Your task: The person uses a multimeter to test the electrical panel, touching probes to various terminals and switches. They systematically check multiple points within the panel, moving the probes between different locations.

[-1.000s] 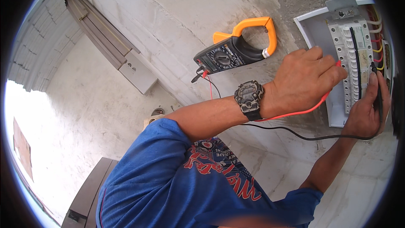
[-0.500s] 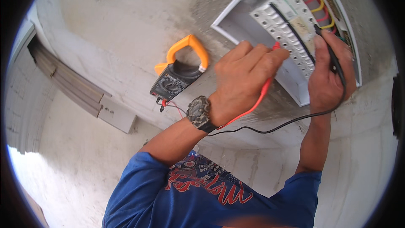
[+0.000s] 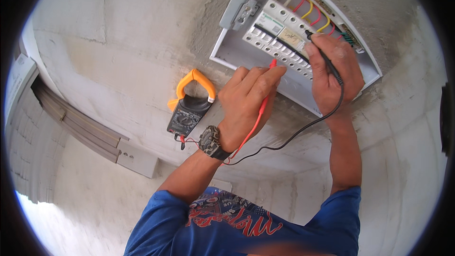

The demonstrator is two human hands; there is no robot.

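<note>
My left hand (image 3: 249, 99), with a camouflage watch (image 3: 212, 142) on the wrist, pinches a red test probe (image 3: 263, 105). Its tip meets the lower row of terminals on a bank of circuit breakers (image 3: 279, 38). Between the fingers of my right hand (image 3: 337, 73) is a black test probe (image 3: 330, 63), its tip at the upper terminal row; whether either tip touches metal I cannot tell. A clamp meter (image 3: 185, 114), dark-bodied with an orange jaw, lies left of my left hand. The black lead (image 3: 289, 143) and the red lead (image 3: 247, 137) run toward it.
An open white panel box (image 3: 227, 50) surrounds the breakers, with red, yellow and white wires (image 3: 308, 7) along its upper side. A grey metal bracket (image 3: 239, 12) sits at its left edge. Long grey trunking strips (image 3: 80, 116) and a pale box-shaped piece (image 3: 137, 163) lie at the left.
The view has shifted, so the panel and both hands appear further left and the meter lower. Both probes stay in my hands at the breakers.
</note>
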